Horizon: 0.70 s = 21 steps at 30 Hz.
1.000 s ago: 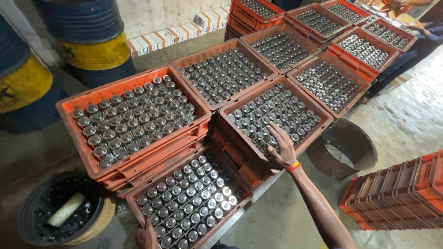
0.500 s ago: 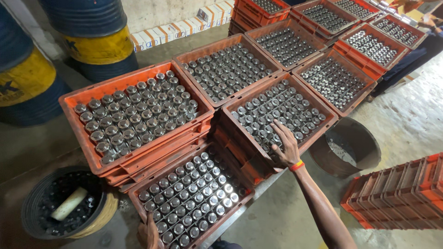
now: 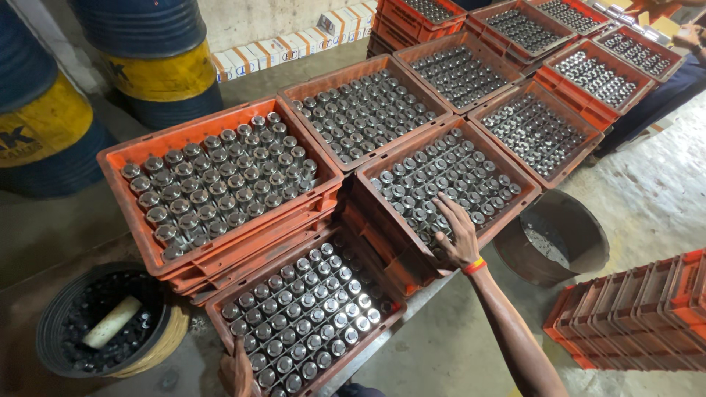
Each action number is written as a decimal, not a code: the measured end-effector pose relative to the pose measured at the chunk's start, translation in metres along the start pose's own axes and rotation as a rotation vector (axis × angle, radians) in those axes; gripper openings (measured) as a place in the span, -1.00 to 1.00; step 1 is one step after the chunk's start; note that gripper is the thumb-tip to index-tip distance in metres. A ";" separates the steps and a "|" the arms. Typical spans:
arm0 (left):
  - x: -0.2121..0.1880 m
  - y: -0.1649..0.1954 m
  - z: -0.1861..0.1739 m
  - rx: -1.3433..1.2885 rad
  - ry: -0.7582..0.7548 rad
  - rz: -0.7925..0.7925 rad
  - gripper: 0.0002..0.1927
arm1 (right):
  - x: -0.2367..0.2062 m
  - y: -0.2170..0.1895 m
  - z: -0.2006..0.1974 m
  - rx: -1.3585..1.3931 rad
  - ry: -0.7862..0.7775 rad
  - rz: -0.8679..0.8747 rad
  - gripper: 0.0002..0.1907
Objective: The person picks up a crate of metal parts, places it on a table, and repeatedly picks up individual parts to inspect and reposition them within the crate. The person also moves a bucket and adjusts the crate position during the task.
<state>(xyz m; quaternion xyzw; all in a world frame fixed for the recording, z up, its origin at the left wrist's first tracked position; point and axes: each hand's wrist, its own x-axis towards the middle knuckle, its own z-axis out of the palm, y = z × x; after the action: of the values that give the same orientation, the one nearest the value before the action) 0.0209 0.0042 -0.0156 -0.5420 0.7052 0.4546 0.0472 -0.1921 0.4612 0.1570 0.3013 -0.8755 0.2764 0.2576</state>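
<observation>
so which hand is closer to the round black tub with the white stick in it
Left. The left hand sits on the near edge of the lowest crate, beside the black tub. The right hand rests on a higher crate, farther away.

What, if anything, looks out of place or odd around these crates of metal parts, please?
One oddity: a pale cylinder lies tilted on the dark parts in the round tub at lower left, unlike everything around it. The metal parts in the orange crate under the right hand stand in neat rows.

- The crates (image 3: 220,242) are orange plastic, matt and scuffed.
- The parts (image 3: 309,316) inside are shiny metal.
- The floor (image 3: 647,198) is rough grey concrete.
- The far-left drums (image 3: 158,66) are painted metal.
</observation>
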 end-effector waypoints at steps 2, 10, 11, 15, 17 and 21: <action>-0.001 0.000 0.000 0.003 0.010 -0.010 -0.12 | 0.000 -0.001 0.000 -0.003 0.009 0.002 -0.20; -0.007 -0.001 -0.002 0.005 0.051 0.049 -0.11 | 0.000 -0.005 -0.001 0.022 0.026 0.010 -0.21; -0.007 -0.001 -0.003 -0.008 0.054 0.059 -0.12 | 0.000 -0.005 0.000 0.024 0.032 0.009 -0.21; -0.006 -0.002 -0.003 -0.003 0.035 0.048 -0.09 | 0.001 -0.005 0.000 0.023 0.045 0.017 -0.20; -0.005 -0.002 -0.003 -0.022 0.031 0.054 -0.14 | 0.001 -0.006 0.000 0.029 0.041 0.015 -0.20; -0.003 -0.002 -0.001 -0.040 0.007 0.023 -0.19 | 0.001 -0.006 0.001 0.028 0.044 0.020 -0.20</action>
<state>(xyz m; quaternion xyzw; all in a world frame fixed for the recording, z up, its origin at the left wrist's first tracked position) 0.0247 0.0053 -0.0146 -0.5364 0.7023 0.4672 0.0288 -0.1885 0.4564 0.1591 0.2902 -0.8685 0.2978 0.2699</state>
